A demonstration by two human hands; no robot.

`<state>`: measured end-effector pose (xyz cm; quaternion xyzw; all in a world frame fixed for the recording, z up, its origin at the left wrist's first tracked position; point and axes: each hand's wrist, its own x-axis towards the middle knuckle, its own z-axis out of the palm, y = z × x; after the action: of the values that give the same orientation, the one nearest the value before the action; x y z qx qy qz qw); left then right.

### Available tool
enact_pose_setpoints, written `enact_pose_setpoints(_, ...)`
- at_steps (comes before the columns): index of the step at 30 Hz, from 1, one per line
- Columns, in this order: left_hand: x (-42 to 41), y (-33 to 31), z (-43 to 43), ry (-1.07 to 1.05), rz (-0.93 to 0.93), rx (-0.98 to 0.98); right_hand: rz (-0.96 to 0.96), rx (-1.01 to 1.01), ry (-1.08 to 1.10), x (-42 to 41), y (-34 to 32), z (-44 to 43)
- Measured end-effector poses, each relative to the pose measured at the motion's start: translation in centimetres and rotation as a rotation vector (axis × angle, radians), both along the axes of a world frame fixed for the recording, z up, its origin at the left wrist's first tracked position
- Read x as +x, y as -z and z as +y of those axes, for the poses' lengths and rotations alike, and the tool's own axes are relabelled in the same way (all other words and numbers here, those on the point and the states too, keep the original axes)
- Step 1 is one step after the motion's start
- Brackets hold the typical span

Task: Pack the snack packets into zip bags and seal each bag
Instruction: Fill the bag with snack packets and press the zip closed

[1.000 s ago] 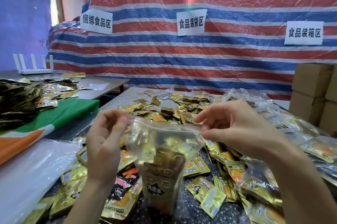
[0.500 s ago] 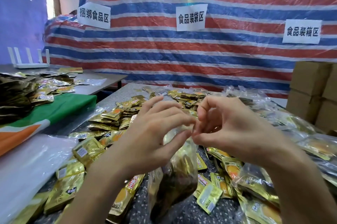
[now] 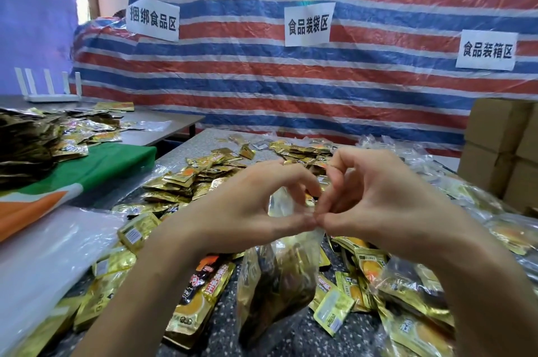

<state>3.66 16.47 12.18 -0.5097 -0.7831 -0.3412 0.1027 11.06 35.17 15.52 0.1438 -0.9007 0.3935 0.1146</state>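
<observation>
Item: clear plastic zip bag [image 3: 276, 278], packed full, held above the near edge of the speckled grey table [image 3: 225, 326], among loose gold foil snack packets [image 3: 186, 319]. Grip: left hand [image 3: 241, 211] and right hand [image 3: 378, 202] each pinch its top strip, thumbs touching. Step: sealing, apparently. Next: pressing outward along the strip.

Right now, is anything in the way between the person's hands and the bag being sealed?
Nothing visible is. The left hand and right hand both pinch the top edge of the zip bag, thumbs meeting there; loose snack packets lie below it.
</observation>
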Motion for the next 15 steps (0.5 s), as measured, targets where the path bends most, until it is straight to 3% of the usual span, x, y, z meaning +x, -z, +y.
enact_pose_setpoints(5, -0.28, -0.04, -0.07, -0.012, 0.127, -0.018, 0.019, 0.018, 0.000, -0.28, 0.04, 0.02)
enact_pose_setpoints(15, -0.06, 0.42, -0.52, -0.069, 0.166, 0.013, 0.070, 0.028, -0.014, -0.74, 0.35, -0.13)
